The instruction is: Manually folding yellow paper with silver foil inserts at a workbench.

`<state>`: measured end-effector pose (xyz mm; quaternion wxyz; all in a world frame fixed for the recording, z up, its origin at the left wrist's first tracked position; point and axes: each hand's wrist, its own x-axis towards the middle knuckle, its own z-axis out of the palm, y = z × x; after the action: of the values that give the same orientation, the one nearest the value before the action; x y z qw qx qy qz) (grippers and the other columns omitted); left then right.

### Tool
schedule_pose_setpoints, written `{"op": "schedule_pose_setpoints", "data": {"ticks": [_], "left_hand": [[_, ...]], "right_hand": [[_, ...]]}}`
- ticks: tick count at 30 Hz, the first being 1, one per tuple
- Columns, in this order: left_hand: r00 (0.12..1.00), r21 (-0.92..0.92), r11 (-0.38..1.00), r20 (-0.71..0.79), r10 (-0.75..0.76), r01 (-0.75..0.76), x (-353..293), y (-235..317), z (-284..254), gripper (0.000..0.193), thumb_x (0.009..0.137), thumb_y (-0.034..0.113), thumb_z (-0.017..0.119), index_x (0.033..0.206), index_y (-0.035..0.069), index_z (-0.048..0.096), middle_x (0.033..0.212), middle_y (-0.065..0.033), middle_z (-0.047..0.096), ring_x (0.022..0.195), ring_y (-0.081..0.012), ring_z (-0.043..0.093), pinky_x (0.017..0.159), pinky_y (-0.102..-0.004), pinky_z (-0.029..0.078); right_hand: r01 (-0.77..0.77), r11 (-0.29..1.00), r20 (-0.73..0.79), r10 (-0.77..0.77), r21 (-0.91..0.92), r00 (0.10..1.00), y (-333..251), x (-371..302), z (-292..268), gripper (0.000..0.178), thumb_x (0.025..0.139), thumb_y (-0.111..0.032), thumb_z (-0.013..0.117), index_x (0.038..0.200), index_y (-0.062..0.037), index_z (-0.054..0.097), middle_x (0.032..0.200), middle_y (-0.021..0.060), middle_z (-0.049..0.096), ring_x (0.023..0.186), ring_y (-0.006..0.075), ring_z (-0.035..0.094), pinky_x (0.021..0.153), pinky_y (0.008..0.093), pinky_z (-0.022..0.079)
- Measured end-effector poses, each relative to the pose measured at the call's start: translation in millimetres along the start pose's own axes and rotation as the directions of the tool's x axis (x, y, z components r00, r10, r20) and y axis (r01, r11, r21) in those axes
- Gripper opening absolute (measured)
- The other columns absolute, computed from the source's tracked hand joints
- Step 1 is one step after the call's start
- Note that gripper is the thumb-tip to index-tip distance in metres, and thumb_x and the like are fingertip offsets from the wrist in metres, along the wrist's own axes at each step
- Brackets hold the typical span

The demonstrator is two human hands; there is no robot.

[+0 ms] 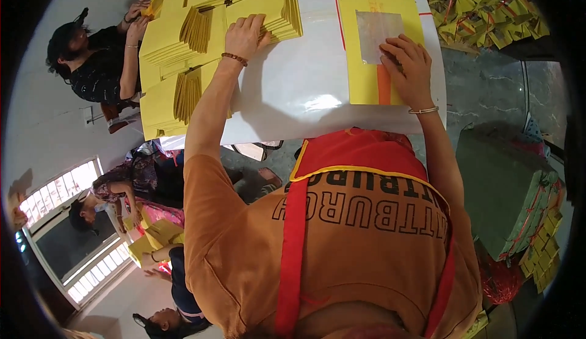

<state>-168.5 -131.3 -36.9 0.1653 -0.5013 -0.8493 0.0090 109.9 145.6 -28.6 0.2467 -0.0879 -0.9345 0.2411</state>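
Observation:
Stacks of folded yellow paper (262,4) cover the left part of a white-covered table. My left hand (244,39), with a beaded bracelet at the wrist, grips the near edge of one stack, fingers over the top and thumb at the side. To the right lies a flat yellow sheet (361,86) bearing a silvery-grey square (372,32) and an orange strip (384,86). My right hand (410,70) rests on this sheet, fingers loosely bent and apart, their tips at the square's right edge. Part of the strip is hidden beneath the square.
A red cord (339,25) loops around the sheet on the white tabletop (293,89). Across the left side a person (91,64) handles yellow paper; two more people work lower left. Tied yellow bundles (488,9) lie at upper right, and a green wrapped bale (503,186) stands at right.

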Motion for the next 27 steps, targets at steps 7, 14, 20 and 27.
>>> {"op": "schedule_pose_setpoints", "data": {"ticks": [7, 14, 20, 27], "left_hand": [[0.999, 0.028, 0.999, -0.044, 0.017, -0.016, -1.9, 3.6, -3.9, 0.056, 0.076, 0.039, 0.062, 0.125, 0.015, 0.049, 0.115, -0.0057, 0.056, 0.098, -0.0253, 0.053, 0.078, -0.0405, 0.043], [1.000, 0.089, 0.996, 0.004, 0.007, -0.007, 0.3, 10.3, -6.9, 0.067, 0.072, 0.039, 0.066, 0.131, 0.018, 0.042, 0.119, -0.0063, 0.052, 0.101, -0.0264, 0.050, 0.081, -0.0418, 0.041], [0.999, 0.090, 0.996, -0.044, 0.007, -0.003, 2.0, 18.9, -4.2, 0.075, 0.067, 0.034, 0.070, 0.133, 0.017, 0.038, 0.115, -0.0077, 0.053, 0.101, -0.0273, 0.051, 0.079, -0.0431, 0.043], [0.993, -0.013, 0.999, 0.108, -0.038, 0.040, 1.7, 7.9, 4.2, 0.074, 0.070, 0.031, 0.069, 0.135, 0.014, 0.036, 0.118, -0.0098, 0.053, 0.103, -0.0308, 0.053, 0.080, -0.0438, 0.047]], "right_hand": [[-0.001, 1.000, -0.011, 0.001, -0.001, 1.000, 1.1, -0.3, 1.0, 0.023, 0.084, -0.023, 0.060, 0.105, -0.0172, 0.063, 0.114, -0.0022, 0.058, 0.119, 0.0204, 0.047, 0.102, 0.0428, 0.026], [0.006, 1.000, -0.017, -0.006, -0.004, 1.000, 3.8, -1.2, 4.6, 0.023, 0.084, -0.024, 0.059, 0.106, -0.0174, 0.063, 0.114, -0.0024, 0.058, 0.120, 0.0196, 0.046, 0.103, 0.0417, 0.026], [0.017, 1.000, -0.033, -0.016, 0.015, 0.999, 4.2, -1.9, 4.7, 0.022, 0.085, -0.025, 0.059, 0.105, -0.0178, 0.063, 0.114, -0.0026, 0.058, 0.120, 0.0190, 0.046, 0.103, 0.0415, 0.025], [-0.008, 1.000, -0.027, 0.008, 0.014, 1.000, 5.2, -3.6, 6.1, 0.022, 0.085, -0.026, 0.057, 0.105, -0.0195, 0.063, 0.114, -0.0038, 0.058, 0.119, 0.0176, 0.046, 0.103, 0.0422, 0.025]]}}
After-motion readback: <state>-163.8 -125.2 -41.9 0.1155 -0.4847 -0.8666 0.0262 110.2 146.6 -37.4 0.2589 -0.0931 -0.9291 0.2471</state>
